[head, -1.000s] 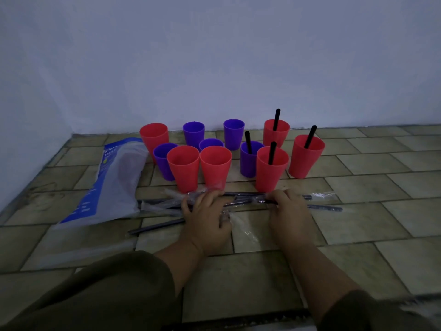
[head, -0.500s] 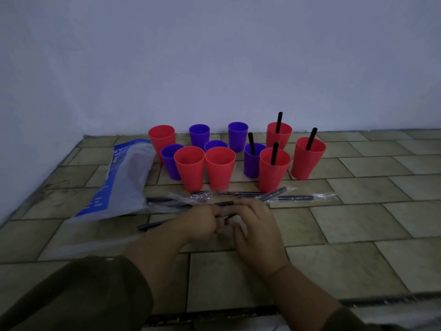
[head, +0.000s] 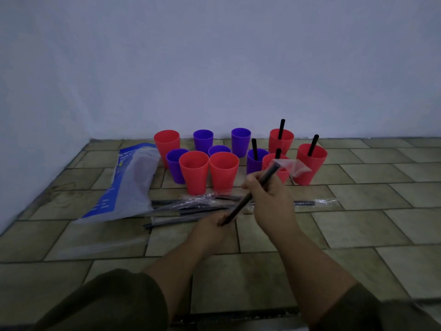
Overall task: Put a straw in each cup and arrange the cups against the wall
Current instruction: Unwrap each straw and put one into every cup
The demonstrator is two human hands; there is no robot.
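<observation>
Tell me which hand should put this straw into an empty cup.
Right, probably. The right hand grips the straw mid-shaft, just short of the nearest empty red cup, while the left hand only holds its lower end. The wrapper on the tip has to come off first.

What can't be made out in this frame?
Head view throughout.
Print on the bag: too blurred and dim to read.
Count of wrapped straws on the floor: they overlap, and the left hand covers some.
The front red cup: largely behind the right hand, the held straw and its wrapper.
The middle purple cup: only its rim shows behind two red cups.
</observation>
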